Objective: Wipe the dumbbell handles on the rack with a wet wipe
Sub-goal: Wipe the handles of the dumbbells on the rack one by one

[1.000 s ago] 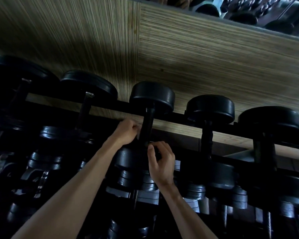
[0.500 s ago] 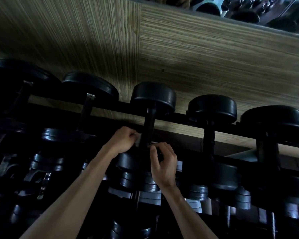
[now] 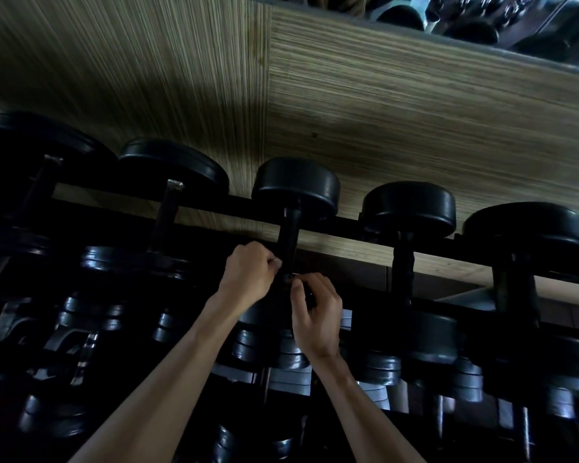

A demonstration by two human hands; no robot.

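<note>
My left hand (image 3: 248,274) is curled at the left side of the dark round handle (image 3: 290,243) of the middle black rubber-headed dumbbell (image 3: 295,187) on the top rail of the black metal rack (image 3: 348,225), pinching a small pale wet wipe (image 3: 276,261). My right hand (image 3: 316,314) is just below, fingers curled toward the handle's lower end; whether they hold anything I cannot tell. Striped wood panelling (image 3: 381,121) stands behind the rack.

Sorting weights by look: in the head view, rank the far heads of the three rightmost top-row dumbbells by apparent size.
1. Rightmost head, widest.
2 and 3. Middle head and the head above the hands look alike; wide-angle stretch makes the whole order unsure.
</note>
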